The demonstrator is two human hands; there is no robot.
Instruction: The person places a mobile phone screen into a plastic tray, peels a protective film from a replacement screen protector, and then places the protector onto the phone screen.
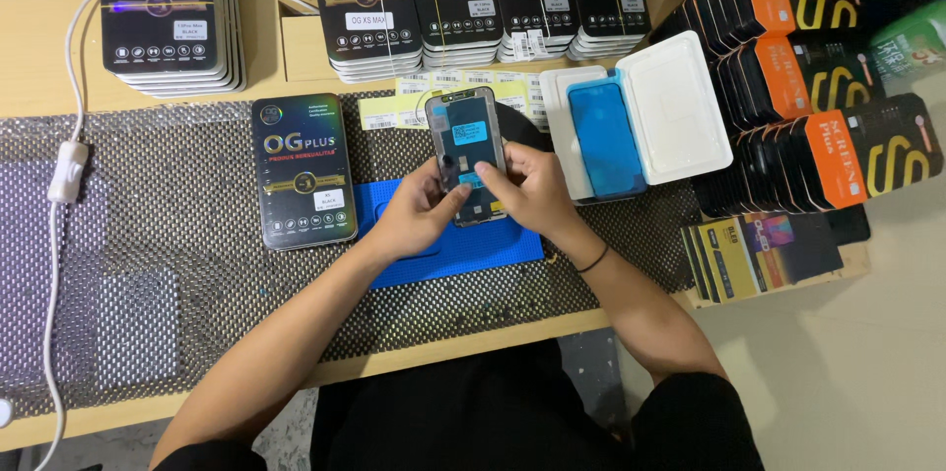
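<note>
Step in hand: both hands hold a phone screen panel (471, 154) back side up at the centre of the frame, seemingly inspecting or peeling something from it.
Left hand (419, 210): clasps the panel's lower left edge.
Right hand (527, 185): grips the panel's right side, thumb on its back.
Under the panel: blue work mat (463, 249) on a dark mesh pad (168, 225).
Nearby: boxed panel (302, 170) just to the left; open white tray (680, 106) with a blue adhesive frame (603, 136) to the right.
Next move calls for: steady thumbs and a gentle, flat hold, in my judgement.

Blue work pad (473, 249) on grey-black mesh mat (197, 284); orange-black boxes (818, 67).
</note>
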